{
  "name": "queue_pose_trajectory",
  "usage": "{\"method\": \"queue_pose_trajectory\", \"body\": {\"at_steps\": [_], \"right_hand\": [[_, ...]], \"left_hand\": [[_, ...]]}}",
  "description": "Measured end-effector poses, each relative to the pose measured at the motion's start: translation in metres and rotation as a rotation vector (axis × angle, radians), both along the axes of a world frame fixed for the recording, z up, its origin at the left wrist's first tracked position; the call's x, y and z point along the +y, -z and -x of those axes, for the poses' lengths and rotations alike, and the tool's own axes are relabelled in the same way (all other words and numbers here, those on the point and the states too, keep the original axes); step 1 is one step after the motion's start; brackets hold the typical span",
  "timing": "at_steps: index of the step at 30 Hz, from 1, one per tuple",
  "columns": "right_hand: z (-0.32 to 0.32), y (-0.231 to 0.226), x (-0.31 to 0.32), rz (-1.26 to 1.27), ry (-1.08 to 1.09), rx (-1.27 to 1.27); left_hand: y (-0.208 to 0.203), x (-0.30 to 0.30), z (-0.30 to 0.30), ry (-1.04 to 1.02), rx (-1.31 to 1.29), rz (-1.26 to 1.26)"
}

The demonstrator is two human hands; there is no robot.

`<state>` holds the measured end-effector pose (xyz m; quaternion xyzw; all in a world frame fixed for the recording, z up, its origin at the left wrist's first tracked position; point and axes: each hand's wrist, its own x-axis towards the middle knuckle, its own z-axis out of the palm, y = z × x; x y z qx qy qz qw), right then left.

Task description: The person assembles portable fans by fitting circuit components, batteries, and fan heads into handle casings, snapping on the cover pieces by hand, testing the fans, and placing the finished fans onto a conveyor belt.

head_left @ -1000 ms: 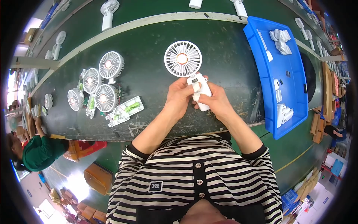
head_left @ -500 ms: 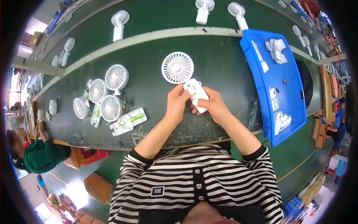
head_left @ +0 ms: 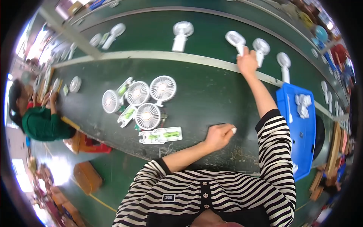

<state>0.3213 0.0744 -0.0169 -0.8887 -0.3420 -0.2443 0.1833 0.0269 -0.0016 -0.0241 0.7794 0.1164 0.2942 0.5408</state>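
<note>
The right hand (head_left: 247,63) is stretched far forward and closes on the handle of a white handheld fan (head_left: 235,41) that lies on the far green belt (head_left: 151,34). The left hand (head_left: 218,135) rests curled on the dark table (head_left: 211,94), a small white piece between its fingers. A blue tray (head_left: 306,151) lies at the right.

I see a dark green workbench (head_left: 196,98) running across the view, with a pale strip (head_left: 159,56) dividing it from a green conveyor belt (head_left: 151,34) behind. On the bench lie four white fan heads (head_left: 138,99) clustered together, with two clear packets holding green parts (head_left: 160,135) just in front of them. A blue tray (head_left: 302,143) sits at the right end. On the belt, several white handheld fans (head_left: 182,34) lie well apart in a row.
</note>
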Motion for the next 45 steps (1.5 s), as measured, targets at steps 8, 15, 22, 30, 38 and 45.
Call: {"method": "queue_pose_trajectory", "body": {"at_steps": [8,15,22,30,38,45], "right_hand": [[0.036,-0.012,0.046,0.182,0.020,-0.142],[0.219,-0.047,0.072,0.099,-0.915,0.520],[0.254,-0.048,0.057,0.412,-0.658,0.632],[0.207,-0.042,-0.042,0.096,-0.571,0.933],[0.160,-0.024,-0.181,-0.361,-0.183,0.888],[0.154,-0.019,-0.218,-0.400,-0.227,0.948]], "left_hand": [[0.001,0.002,0.001,-0.036,0.025,0.013],[-0.001,0.001,0.002,-0.051,0.037,-0.031],[0.012,-0.002,0.000,-0.040,0.162,-0.010],[0.008,0.001,0.003,-0.001,0.043,-0.152],[-0.008,-0.003,0.008,0.180,0.095,-0.174],[-0.053,0.025,0.017,-0.070,0.076,-0.477]]}}
